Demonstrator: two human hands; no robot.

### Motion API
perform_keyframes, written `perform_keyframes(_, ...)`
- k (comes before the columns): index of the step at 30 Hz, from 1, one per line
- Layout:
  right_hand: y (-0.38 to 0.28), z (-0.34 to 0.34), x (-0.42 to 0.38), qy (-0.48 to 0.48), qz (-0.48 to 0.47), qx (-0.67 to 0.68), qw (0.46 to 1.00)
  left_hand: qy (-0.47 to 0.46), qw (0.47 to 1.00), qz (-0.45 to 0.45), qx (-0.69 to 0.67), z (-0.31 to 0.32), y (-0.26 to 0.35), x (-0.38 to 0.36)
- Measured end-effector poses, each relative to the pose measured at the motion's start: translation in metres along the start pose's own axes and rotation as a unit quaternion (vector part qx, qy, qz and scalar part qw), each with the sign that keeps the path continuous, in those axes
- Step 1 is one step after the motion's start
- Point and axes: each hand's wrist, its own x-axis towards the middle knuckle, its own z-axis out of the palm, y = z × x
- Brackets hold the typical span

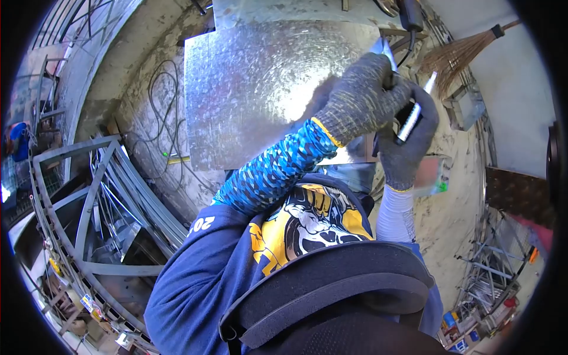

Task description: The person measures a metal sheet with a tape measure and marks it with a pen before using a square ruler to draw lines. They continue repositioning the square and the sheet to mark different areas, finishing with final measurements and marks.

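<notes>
My left hand (364, 89), in a grey knitted glove below a blue patterned sleeve, reaches over the right part of a shiny metal sheet (236, 83). Its fingers are curled, and a bright, pointed metal piece (386, 52) juts out beyond them; the rest of that piece is hidden. Close beside it, my right hand (414, 133), in a dark glove with a white sleeve, is closed around a white pen-shaped tool (409, 123) with dark marks along it. One end of that tool slants up past the fingers.
A straw broom (461, 56) leans at the upper right, near a dark-handled corded tool (410, 16). Left of the sheet a cable (157, 94) lies coiled on the floor. Metal frames and strips (133, 195) are stacked at left; a wire rack (491, 272) stands at lower right.
</notes>
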Motion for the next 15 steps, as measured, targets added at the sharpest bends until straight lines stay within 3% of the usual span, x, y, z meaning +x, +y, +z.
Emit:
perform_keyframes(2,-0.005,-0.007,0.005,0.067,-0.04,-0.023,0.997,-0.028,0.992,0.072,-0.1,0.004,0.0,0.0)
perform_keyframes(3,-0.007,-0.018,0.006,0.084,0.004,-0.112,0.99,-0.084,0.987,0.122,-0.062,0.002,-0.005,0.004)
perform_keyframes(4,-0.007,-0.032,0.007,0.097,0.049,-0.2,0.974,-0.085,0.987,0.117,-0.064,0.004,-0.004,0.007)
perform_keyframes(6,-0.004,-0.061,0.02,0.156,0.139,-0.119,0.971,-0.006,0.973,0.226,0.037,0.011,0.0,0.014)
perform_keyframes(8,-0.003,-0.097,0.032,0.194,0.008,-0.049,0.98,0.004,0.966,0.236,0.109,0.005,0.0,0.024)
perform_keyframes(10,-0.01,-0.12,0.041,0.227,-0.074,-0.045,0.97,0.089,0.919,0.325,0.206,-0.005,-0.003,0.037)
perform_keyframes(12,-0.003,-0.131,0.038,0.233,-0.042,0.017,0.972,0.067,0.908,0.343,0.233,-0.021,-0.006,0.044)
perform_keyframes(13,0.006,-0.131,0.041,0.238,0.12,0.12,0.956,0.002,0.913,0.312,0.262,-0.027,-0.02,0.046)
perform_keyframes(14,0.016,-0.13,0.046,0.236,0.277,0.219,0.905,-0.064,0.913,0.279,0.29,-0.032,-0.034,0.044)
perform_keyframes(15,0.033,-0.121,0.044,0.162,0.221,0.145,0.951,-0.133,0.929,0.201,0.282,-0.04,-0.047,0.039)
